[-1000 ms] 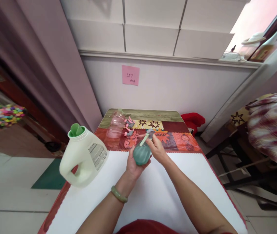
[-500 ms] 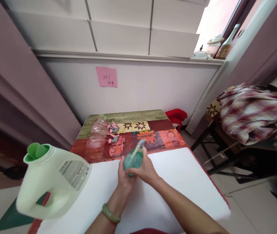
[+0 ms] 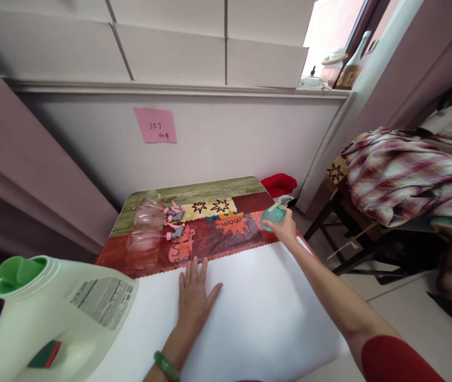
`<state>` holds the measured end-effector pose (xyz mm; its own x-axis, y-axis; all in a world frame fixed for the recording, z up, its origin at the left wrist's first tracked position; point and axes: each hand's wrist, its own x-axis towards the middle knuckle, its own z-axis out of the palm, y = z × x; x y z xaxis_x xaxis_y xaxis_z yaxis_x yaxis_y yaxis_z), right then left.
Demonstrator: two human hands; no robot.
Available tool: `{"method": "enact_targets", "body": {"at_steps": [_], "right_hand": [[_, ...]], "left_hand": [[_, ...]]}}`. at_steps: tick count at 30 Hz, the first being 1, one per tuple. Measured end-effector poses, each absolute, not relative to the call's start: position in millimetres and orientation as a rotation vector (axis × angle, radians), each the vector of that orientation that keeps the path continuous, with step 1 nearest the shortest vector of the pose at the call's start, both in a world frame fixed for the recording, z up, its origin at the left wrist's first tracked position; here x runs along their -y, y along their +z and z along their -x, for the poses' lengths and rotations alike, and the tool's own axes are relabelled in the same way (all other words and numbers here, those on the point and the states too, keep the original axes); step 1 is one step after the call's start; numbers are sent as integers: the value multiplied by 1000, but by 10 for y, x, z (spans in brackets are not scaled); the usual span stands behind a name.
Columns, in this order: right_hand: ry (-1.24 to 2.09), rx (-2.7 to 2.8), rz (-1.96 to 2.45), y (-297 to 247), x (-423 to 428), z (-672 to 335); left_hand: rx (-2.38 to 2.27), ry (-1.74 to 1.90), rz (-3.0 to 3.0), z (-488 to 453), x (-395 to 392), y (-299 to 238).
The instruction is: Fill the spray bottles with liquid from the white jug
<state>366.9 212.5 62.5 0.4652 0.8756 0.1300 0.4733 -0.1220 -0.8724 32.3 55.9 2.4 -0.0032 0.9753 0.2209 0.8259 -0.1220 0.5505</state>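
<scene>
A small teal spray bottle [image 3: 273,216] with a pale spray head is in my right hand [image 3: 285,227], over the far right part of the table. My left hand [image 3: 194,297] lies with fingers spread on the white sheet [image 3: 257,297], holding nothing. On the patterned cloth beyond it are pink-and-grey spray heads [image 3: 176,223]. Beside those lie clear plastic bottles [image 3: 145,225]. At the left stands a large pale green jug [image 3: 78,307] with a green spout in its open mouth.
A wall with a pink note [image 3: 155,126] rises behind the table. To the right, a plaid cloth [image 3: 412,180] is heaped on a dark stool or chair. Something red [image 3: 279,184] sits behind the table's far right corner.
My right hand has carried the spray bottle away to the far right. My left hand has let go of it and now lies on the white sheet. The view has shifted a little.
</scene>
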Motion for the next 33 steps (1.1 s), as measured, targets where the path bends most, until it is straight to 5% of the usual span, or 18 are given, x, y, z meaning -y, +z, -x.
{"method": "enact_targets", "body": {"at_steps": [6,33], "right_hand": [[283,1208,1923,375,-2623,-4145],[296,1321,1885,12,-2900,-3991]], "left_hand": [[-2034,401,-2312,-280,-561,-155],[-2051,355,-2316,-311,-533,-86]]}}
